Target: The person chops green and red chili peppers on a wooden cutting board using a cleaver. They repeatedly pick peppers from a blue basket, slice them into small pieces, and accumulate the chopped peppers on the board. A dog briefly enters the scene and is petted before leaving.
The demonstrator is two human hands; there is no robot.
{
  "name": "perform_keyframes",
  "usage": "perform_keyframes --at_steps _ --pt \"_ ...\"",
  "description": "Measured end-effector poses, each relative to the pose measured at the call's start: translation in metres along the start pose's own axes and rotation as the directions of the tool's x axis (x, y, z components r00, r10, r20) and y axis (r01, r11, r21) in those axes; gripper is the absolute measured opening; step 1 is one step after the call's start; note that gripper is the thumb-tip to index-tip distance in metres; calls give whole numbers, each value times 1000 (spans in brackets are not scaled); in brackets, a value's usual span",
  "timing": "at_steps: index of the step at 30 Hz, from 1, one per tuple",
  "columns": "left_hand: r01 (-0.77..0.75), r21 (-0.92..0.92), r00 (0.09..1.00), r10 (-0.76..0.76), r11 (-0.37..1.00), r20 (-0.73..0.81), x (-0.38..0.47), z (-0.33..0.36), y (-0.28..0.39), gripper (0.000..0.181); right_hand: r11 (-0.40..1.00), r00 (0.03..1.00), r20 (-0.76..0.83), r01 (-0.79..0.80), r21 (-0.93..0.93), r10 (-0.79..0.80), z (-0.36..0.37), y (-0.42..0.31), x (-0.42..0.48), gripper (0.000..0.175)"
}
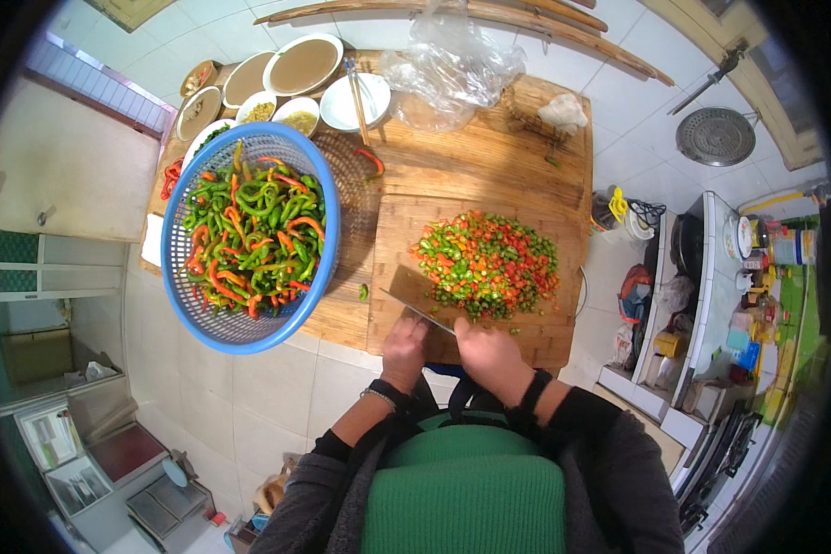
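My right hand [488, 353] grips a knife [419, 311] at the near edge of the wooden cutting board [540, 343]. Beside the blade, my left hand [405, 345] rests with bent fingers low on the board; whether it holds anything under them is hidden. Chopped red and green peppers [492, 263] lie heaped on the board beyond the knife. Left of the board, a blue plastic colander [329, 270] holds whole red and green chili peppers [249, 235]. A small green pepper piece [363, 291] lies on the table between colander and board.
Along the back left of the wooden table [429, 166] are a white bowl [339, 104] with chopsticks [356, 104], small bowls of chopped food and round brown-surfaced dishes [305, 64]. A clear plastic bag [450, 62] lies at the back. A tiled counter [713, 277] with jars stands right.
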State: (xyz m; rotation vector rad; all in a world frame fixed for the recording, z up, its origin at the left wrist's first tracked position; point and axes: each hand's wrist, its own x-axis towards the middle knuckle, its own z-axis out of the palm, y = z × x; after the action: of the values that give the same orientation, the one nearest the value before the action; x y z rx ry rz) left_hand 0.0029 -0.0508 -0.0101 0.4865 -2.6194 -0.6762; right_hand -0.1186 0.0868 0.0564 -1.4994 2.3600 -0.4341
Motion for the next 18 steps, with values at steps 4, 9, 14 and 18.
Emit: perform_keyframes --at_steps 4,9,14,18 --pt "-26 16 999 27 1000 -35 2 0 1 15 972 990 45 -139 191 133 14 7 21 15" --pt "10 -1 999 -10 1000 -48 -1 2 -3 12 891 949 92 -316 326 303 10 8 14 24" --pt "50 50 998 -51 998 28 -6 7 -4 11 995 999 32 -39 97 36 -7 5 -9 12" --pt "79 67 990 -86 995 116 -6 4 -2 12 995 998 35 -47 93 44 2 4 1 10"
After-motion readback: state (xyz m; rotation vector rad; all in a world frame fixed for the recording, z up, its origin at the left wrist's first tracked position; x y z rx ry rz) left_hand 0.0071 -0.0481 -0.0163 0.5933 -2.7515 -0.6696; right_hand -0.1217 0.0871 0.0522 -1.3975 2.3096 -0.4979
